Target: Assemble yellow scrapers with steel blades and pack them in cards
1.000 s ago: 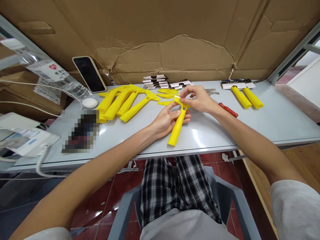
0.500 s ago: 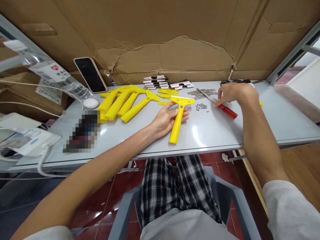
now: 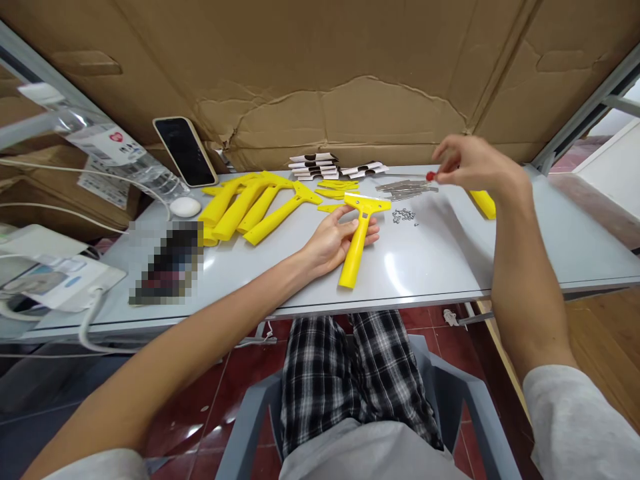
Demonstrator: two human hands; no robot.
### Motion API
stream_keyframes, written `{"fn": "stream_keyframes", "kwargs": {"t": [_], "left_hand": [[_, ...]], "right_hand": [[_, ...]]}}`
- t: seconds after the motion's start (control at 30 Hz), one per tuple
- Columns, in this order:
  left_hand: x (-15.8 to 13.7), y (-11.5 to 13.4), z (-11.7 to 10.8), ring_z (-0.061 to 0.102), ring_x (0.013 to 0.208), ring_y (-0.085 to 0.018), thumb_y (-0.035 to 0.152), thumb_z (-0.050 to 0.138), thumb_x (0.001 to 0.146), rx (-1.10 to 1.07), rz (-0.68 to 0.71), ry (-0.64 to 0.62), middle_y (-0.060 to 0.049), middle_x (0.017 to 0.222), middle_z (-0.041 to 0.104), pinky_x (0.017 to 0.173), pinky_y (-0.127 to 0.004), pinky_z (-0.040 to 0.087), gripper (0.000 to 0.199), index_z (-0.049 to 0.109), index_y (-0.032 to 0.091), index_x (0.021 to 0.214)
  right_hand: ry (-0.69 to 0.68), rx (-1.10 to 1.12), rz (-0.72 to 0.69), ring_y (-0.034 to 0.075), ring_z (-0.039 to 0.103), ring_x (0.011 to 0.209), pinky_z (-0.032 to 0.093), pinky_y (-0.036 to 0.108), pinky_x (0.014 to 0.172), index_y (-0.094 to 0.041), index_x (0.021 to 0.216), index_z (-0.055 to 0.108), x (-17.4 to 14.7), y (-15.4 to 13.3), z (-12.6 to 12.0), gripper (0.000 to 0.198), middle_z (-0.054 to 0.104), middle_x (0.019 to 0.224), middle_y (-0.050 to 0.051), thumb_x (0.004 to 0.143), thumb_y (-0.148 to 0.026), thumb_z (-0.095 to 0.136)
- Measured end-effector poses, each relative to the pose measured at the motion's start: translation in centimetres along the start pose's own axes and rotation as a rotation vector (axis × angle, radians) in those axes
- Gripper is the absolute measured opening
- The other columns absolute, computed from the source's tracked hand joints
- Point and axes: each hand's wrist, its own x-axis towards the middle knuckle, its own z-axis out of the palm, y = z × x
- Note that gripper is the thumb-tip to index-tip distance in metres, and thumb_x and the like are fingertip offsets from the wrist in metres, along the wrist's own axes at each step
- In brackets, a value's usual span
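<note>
My left hand (image 3: 336, 243) is closed round the neck of a yellow scraper (image 3: 354, 250), its wide head pointing away from me and its handle towards the table's near edge. My right hand (image 3: 463, 163) is raised above the far right of the table, shut on a screwdriver (image 3: 430, 177). The screwdriver's thin shaft points left, and most of its red handle is hidden by the fingers. Below and left of that hand lie thin metal blades (image 3: 407, 190) and a small heap of screws (image 3: 403, 215). Several yellow scraper handles (image 3: 270, 217) lie left of my left hand.
Flat yellow pieces (image 3: 335, 189) and folded white-and-black cards (image 3: 314, 165) lie at the back. A phone (image 3: 185, 152) leans at the back left beside a water bottle (image 3: 117, 147). Another yellow piece (image 3: 484, 203) is partly behind my right arm. Cardboard (image 3: 350, 80) closes off the back.
My right hand has lifted the screwdriver off the table and moved up and away, and its shaft now points left. My left hand keeps the scraper in about the same place.
</note>
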Motion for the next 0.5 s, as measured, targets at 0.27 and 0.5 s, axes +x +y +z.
{"fn": "stream_keyframes", "kwargs": {"t": [0.27,0.5], "left_hand": [[-0.3,0.2,0.3,0.086,0.092,-0.023,0.001,0.058,0.11,0.021,0.005,-0.016,-0.013,0.106,0.086,0.117,-0.055,0.065,0.05,0.05,0.017,0.157],[-0.2,0.0,0.3,0.086,0.092,-0.023,0.001,0.056,0.111,0.022,0.011,-0.008,-0.014,0.106,0.087,0.117,-0.055,0.065,0.049,0.051,0.016,0.157]], "right_hand": [[0.459,0.581,-0.271,0.014,0.076,0.104,0.06,0.029,0.076,-0.031,0.129,0.047,-1.7,-3.3,0.1,0.062,0.076,0.138,0.002,0.085,-0.048,0.087],[0.861,0.584,-0.414,0.007,0.069,0.084,0.061,0.026,0.07,-0.033,0.126,0.044,-0.3,-3.1,1.0,0.05,0.07,0.121,-0.003,0.096,-0.057,0.076]]}}
